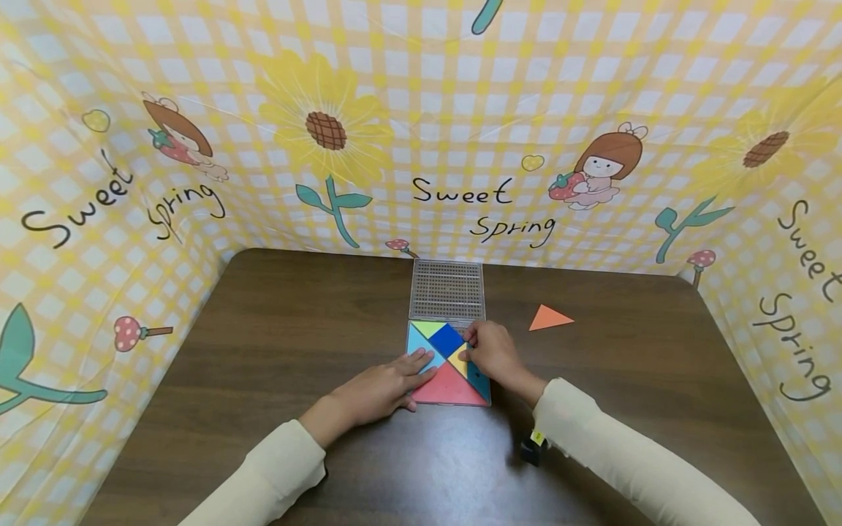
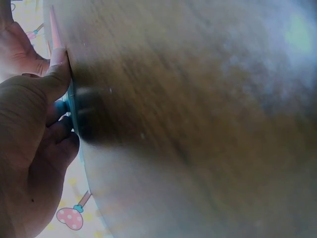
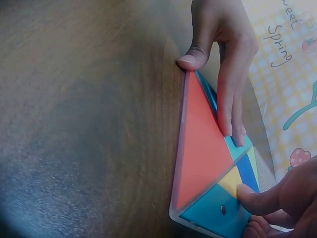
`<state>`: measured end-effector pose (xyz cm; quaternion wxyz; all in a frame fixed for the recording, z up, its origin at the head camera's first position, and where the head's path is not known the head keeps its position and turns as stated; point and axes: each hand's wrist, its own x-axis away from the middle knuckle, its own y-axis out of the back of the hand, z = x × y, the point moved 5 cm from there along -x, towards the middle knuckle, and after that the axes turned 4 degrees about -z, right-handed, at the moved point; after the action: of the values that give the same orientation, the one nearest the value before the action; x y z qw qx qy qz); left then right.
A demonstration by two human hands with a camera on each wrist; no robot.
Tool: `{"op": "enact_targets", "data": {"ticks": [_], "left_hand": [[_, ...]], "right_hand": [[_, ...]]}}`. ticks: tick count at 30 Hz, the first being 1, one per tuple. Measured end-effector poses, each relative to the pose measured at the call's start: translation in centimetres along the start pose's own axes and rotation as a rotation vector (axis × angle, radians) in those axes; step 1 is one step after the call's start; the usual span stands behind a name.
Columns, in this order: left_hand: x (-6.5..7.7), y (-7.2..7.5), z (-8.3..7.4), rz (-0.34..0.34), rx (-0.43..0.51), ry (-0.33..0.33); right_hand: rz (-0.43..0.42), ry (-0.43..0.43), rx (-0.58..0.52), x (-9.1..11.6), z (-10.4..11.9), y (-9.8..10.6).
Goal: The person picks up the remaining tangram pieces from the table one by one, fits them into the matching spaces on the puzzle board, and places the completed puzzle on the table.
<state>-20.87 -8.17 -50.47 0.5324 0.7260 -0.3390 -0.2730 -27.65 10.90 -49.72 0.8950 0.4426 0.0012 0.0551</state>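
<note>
A square tangram tray (image 3: 174, 210) lies on the table, filled with flat coloured pieces. My left hand (image 1: 387, 381) rests with outstretched fingers on the light blue triangle (image 1: 414, 342), its thumb at the tray's near left corner. My right hand (image 1: 493, 352) pinches at the yellow tangram piece (image 3: 229, 182), thumb on top and the other fingers curled at the tray's right side. Around it are a blue square (image 1: 446, 341), a teal piece (image 3: 213, 212), a large red triangle (image 3: 204, 144) and a light green piece (image 1: 427, 328). The right hand covers the tray's far right corner.
An orange triangle (image 1: 550, 318) lies apart on the table, right of the tray. The clear ridged lid (image 1: 447, 290) is folded out behind the tray, close to the checkered cloth (image 1: 447, 131) that surrounds the brown table (image 1: 296, 314) on three sides.
</note>
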Motion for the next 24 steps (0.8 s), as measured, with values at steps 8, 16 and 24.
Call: {"op": "enact_targets", "data": {"ticks": [8, 16, 24], "left_hand": [[0.0, 0.1, -0.1, 0.009, 0.004, 0.006], [0.1, 0.0, 0.0, 0.009, 0.005, 0.013], [0.1, -0.1, 0.1, 0.023, 0.017, 0.011]], "right_hand": [[0.042, 0.002, 0.012, -0.2, 0.0, 0.0], [0.05, 0.064, 0.011, -1.0, -0.6, 1.5], [0.029, 0.293, 0.197, -2.9, -4.8, 6.6]]}}
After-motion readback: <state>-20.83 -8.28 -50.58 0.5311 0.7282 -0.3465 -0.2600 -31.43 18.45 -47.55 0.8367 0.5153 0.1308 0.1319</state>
